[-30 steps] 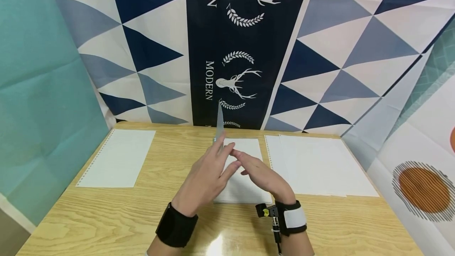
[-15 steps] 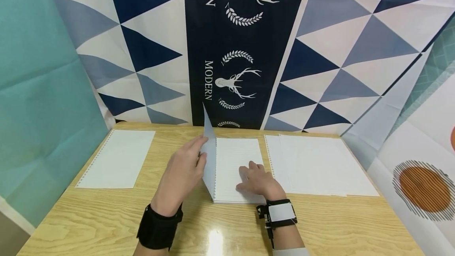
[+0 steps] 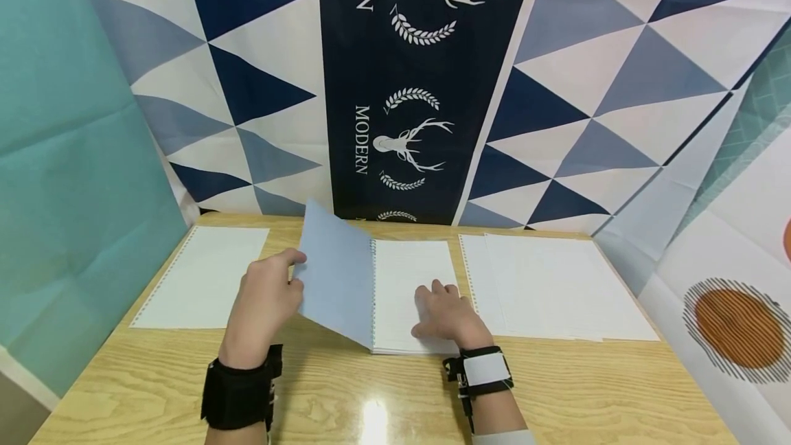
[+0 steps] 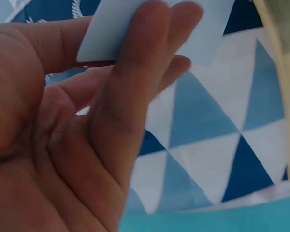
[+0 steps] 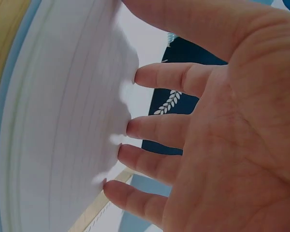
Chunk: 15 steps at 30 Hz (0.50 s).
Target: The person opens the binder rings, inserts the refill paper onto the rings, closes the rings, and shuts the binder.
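A spiral notebook lies on the wooden table, its lined page (image 3: 404,270) facing up. Its light blue cover (image 3: 336,273) stands raised and tilted to the left of the coil binding. At the cover's outer edge, my left hand (image 3: 267,297) pinches it; the left wrist view shows the cover's corner (image 4: 104,36) between thumb and fingers. My right hand (image 3: 448,314) rests on the lower right of the page. In the right wrist view its spread fingertips (image 5: 135,126) press on the lined paper (image 5: 58,125).
A loose sheet (image 3: 200,277) with punched holes lies at the table's left. Several overlapping white sheets (image 3: 556,287) lie to the right of the notebook. A patterned cloth (image 3: 398,88) hangs behind the table (image 3: 346,397).
My left hand has swung the cover leftward, from near upright to tilted well open. My right hand came away from the left and down onto the page, where it has stayed since.
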{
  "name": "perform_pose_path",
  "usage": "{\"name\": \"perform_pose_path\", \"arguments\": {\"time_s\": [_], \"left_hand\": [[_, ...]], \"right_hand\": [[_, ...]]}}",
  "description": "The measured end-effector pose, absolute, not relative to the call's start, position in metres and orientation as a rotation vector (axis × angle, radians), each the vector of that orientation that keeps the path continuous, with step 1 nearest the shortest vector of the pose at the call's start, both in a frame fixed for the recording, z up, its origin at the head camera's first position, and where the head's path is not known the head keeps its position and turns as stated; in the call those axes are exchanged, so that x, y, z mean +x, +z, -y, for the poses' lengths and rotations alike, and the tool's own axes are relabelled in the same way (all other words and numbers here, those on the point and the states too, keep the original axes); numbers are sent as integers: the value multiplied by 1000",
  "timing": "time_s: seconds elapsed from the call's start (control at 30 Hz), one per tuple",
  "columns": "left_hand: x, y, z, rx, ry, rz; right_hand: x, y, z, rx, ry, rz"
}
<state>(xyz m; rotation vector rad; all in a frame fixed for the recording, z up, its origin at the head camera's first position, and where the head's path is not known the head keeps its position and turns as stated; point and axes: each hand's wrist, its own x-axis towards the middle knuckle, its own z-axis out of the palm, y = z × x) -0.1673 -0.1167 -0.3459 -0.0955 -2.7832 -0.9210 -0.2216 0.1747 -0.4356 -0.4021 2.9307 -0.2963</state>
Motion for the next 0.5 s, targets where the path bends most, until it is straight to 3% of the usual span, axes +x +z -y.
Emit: {"name": "perform_pose_path", "arguments": {"time_s": [0.5], "left_hand": [[-189,-384,148,152,-846,3149]], "right_hand": [[-221,-435,-172,-396,-288,-2946]]}}
